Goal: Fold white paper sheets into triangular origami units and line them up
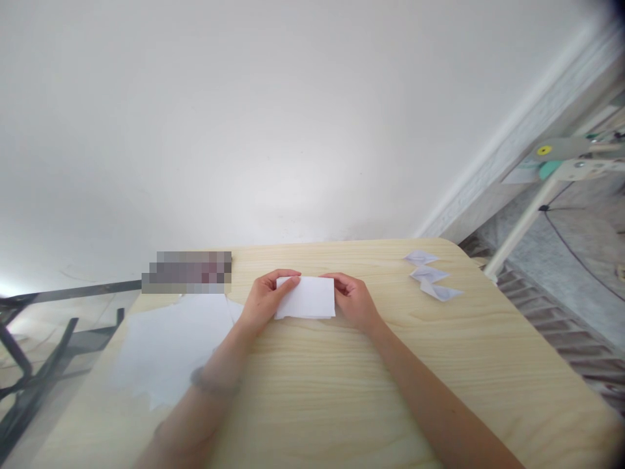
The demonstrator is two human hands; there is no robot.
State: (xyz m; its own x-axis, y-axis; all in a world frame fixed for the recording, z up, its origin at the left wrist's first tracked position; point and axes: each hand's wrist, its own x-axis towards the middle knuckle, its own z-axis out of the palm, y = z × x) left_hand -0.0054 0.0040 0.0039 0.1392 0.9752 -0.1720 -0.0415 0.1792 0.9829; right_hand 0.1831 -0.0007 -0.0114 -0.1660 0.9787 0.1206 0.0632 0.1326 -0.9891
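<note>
Between my two hands is a small folded sheet of white paper [306, 298], its layers showing along the near edge. My left hand [267, 297] grips its left end, thumb on top near the far edge. On the other side, my right hand [353, 298] holds the right end, with its fingers curled around the far corner and partly hidden behind the paper. Three folded white paper shapes [430, 275] with pointed ends lie in a row to the right of my right hand.
Loose white paper sheets [170, 339] are spread at the left of the wooden table [322, 404], partly behind my left forearm. A blurred-out item [188, 270] lies at the back left. A white wall [293, 130] rises behind the table; a pale pole [527, 221] stands off its right edge.
</note>
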